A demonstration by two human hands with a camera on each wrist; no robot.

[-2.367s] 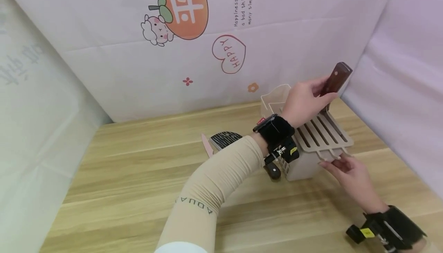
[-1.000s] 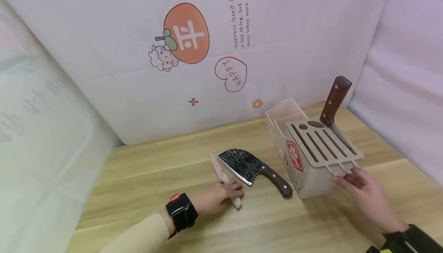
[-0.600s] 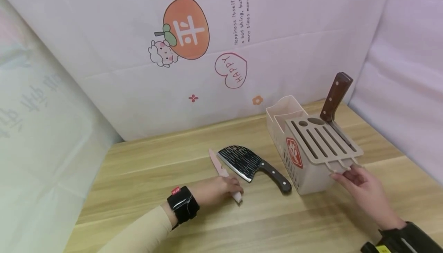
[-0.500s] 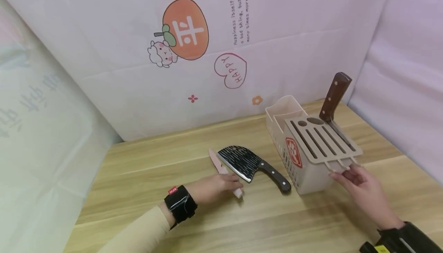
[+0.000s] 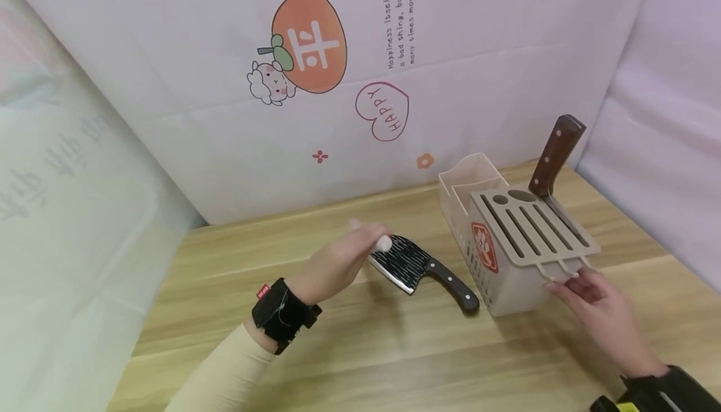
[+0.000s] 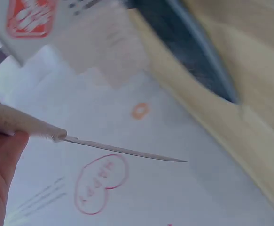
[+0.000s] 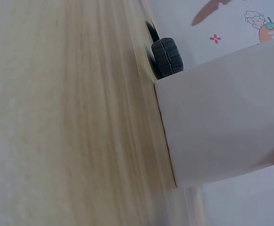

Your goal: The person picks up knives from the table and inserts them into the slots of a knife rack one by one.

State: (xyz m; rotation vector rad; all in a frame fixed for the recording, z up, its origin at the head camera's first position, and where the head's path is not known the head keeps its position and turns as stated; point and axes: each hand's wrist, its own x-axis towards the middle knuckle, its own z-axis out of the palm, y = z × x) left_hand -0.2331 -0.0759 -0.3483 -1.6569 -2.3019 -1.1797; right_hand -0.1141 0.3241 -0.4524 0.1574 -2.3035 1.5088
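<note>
A staged tabletop set dressed as a kitchen, not a real room; a pale wooden plank tabletop (image 5: 394, 362) is walled in by hung pinkish cartoon-printed cloth (image 5: 315, 86); a beige plastic slotted knife block (image 5: 507, 255) and a black textured cleaver (image 5: 411, 263) supply the kitchen character.

A small pink knife (image 6: 80, 141) is held aloft, its thin blade roughly level above the table.

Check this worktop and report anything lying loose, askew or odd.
One thing stands out: the black cleaver lies flat on the wooden table, outside the beige knife block, whose slots are empty but for the brown-handled knife. The left hand holds a small pink knife in the air; the right hand touches the block.
</note>
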